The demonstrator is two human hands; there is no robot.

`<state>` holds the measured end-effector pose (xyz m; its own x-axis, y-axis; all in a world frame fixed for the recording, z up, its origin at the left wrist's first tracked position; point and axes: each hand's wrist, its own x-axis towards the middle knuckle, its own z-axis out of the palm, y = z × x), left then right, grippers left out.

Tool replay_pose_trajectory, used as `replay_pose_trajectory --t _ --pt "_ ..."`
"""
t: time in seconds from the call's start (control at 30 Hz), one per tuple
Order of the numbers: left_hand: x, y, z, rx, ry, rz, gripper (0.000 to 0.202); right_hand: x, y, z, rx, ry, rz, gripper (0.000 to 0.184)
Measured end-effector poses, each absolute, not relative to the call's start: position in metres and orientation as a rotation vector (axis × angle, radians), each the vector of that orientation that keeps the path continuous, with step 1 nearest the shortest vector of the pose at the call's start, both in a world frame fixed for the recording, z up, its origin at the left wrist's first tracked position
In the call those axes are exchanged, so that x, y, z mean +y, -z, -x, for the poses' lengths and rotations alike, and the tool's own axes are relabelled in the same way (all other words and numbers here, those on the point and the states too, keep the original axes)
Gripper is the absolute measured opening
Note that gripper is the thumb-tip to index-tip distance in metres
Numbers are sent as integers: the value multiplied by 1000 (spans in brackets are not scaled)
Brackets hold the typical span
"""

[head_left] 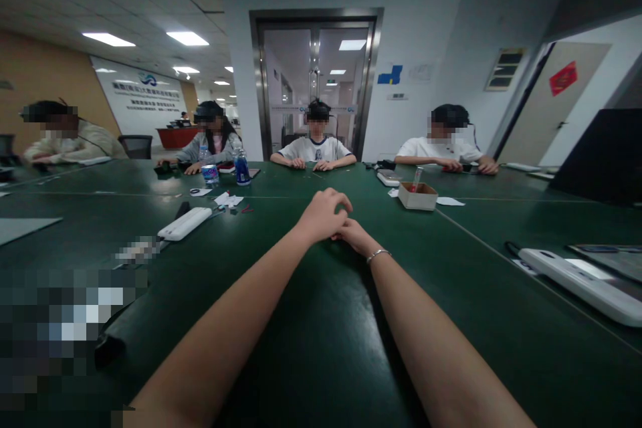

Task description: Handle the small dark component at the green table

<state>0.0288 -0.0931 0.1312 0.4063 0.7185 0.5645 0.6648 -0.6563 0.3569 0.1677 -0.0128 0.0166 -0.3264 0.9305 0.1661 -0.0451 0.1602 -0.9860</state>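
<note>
Both my arms reach forward over a dark green table (321,348). My left hand (324,214) is curled, its fingers bent down and resting over my right hand (354,235). My right hand lies low on the table, mostly covered by the left, with a thin silver bracelet (377,255) at its wrist. Whatever the fingers hold is too small or hidden to make out. Nearest things are small white paper scraps (228,200) to the left and a small cardboard box (418,196) to the right.
Several other people sit along the far side of the table with their hands on it. Two water bottles (241,168) stand far left. White power strips lie at the left (184,223) and the right (582,283). A dark laptop lid (602,154) is far right.
</note>
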Motion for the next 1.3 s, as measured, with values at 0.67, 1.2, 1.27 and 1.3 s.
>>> replay_pose_trajectory --t 0.67,1.2,1.27,1.3 --pt "-31 -15 -4 1447 -1021 -1891 32 -16 -22 -165 -1441 -1362 1004 12" --pt "-24 -11 -1 1381 -1204 -1746 17 -16 -24 -164 -1434 -1356 999 19" --pt "-24 -12 0 1382 -1219 -1734 17 -15 -24 -163 -1449 -1346 1001 20" --pt "-23 -12 0 1377 -1231 -1729 17 -15 -24 -163 -1454 -1343 1020 16"
